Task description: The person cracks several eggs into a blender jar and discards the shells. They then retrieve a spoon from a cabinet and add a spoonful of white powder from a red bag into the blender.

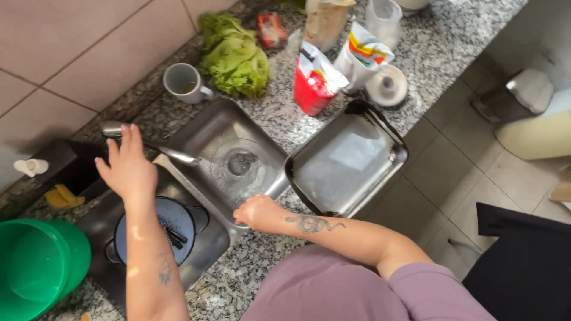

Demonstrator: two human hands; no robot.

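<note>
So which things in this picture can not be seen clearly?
- Left hand: its back faces the head camera, so its palm, and how it touches the tap, is hidden.
- Right hand: curled at the sink edge; fingers hidden, so whether it holds anything is unclear.
- Pot: the left arm covers part; the dark items inside are too small to identify.
- Green tub: cut off by the left edge.

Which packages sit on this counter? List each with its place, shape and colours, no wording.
Red bag: behind the metal tray, upright, red with white folded top.
White bag: right of the red bag, crumpled, white with yellow, red and blue print.
Brown paper bag: at the back, upright, tan.
Small red packet: beside the lettuce, flat.
</note>
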